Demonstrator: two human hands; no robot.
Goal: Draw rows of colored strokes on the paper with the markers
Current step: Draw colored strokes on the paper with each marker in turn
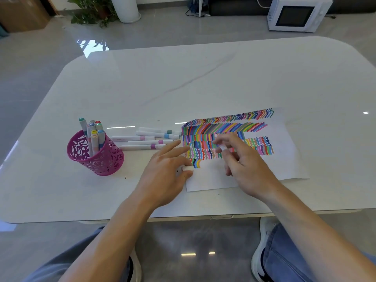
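1. Already, stroke rows [223,127] fill the far half of the paper [284,161], toward three o'clock on the table [203,78]; the lowest row is barely begun.
2. The right hand [247,167] grips a marker [223,147] above them; the left hand [164,171] pinches a white cap [187,168].
3. The pink cup [101,161], nine o'clock, holds capped markers [94,137].

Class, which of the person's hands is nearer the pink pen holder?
Left. The left hand, pinching a white cap, lies right of the pink pen holder; the right hand, holding a marker, is farther right, over the paper.
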